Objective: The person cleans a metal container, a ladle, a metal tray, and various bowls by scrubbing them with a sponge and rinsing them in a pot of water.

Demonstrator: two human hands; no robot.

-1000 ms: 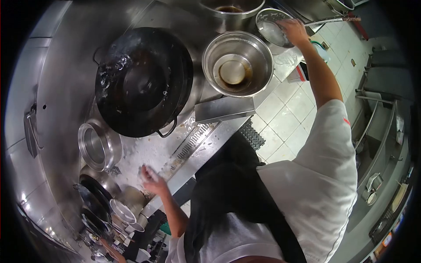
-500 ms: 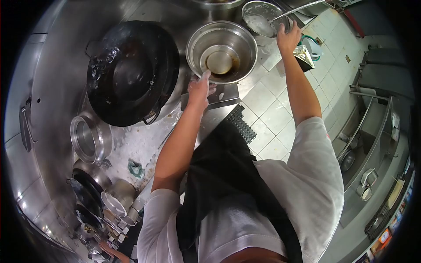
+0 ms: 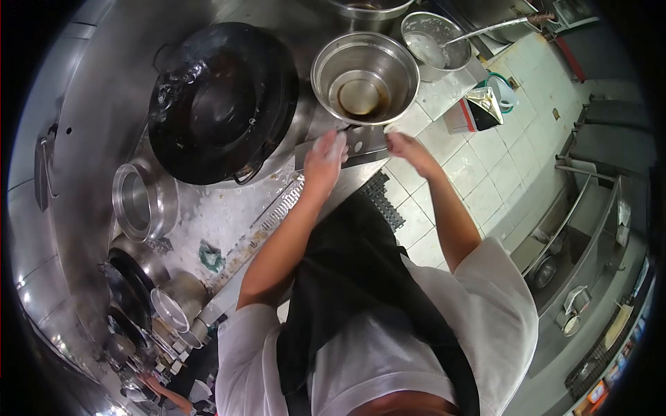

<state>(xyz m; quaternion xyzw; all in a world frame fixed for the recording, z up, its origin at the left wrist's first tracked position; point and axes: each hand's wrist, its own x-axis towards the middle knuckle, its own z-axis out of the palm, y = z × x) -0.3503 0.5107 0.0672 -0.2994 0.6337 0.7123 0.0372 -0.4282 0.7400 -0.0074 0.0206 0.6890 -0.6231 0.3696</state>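
A steel bowl (image 3: 365,52) with brown liquid residue at its bottom stands on the steel counter. Just below its near rim is my left hand (image 3: 326,158), whitish on the fingers, which look loosely stretched out and hold nothing I can see. My right hand (image 3: 409,151) is at the other side of the same rim, its fingers curled; what they hold, if anything, is too blurred to tell. Beneath and between the hands lies a flat grey metal plate (image 3: 312,156). Further back right, a steel pot (image 3: 454,66) contains pale white contents and a long-handled ladle (image 3: 496,26).
A large black wok (image 3: 215,104) fills the counter at left. Below it are a round steel pan (image 3: 163,204), a green scrap (image 3: 211,256) and stacked pots (image 3: 182,298). A tin (image 3: 461,114) and a bucket (image 3: 503,93) stand on the tiled floor (image 3: 479,177). Another person's arm (image 3: 170,395) shows bottom left.
My right hand has left the pot with the ladle and come down and left to the near side of the bowl. My left hand has come off the bowl's rim and sits slightly lower.
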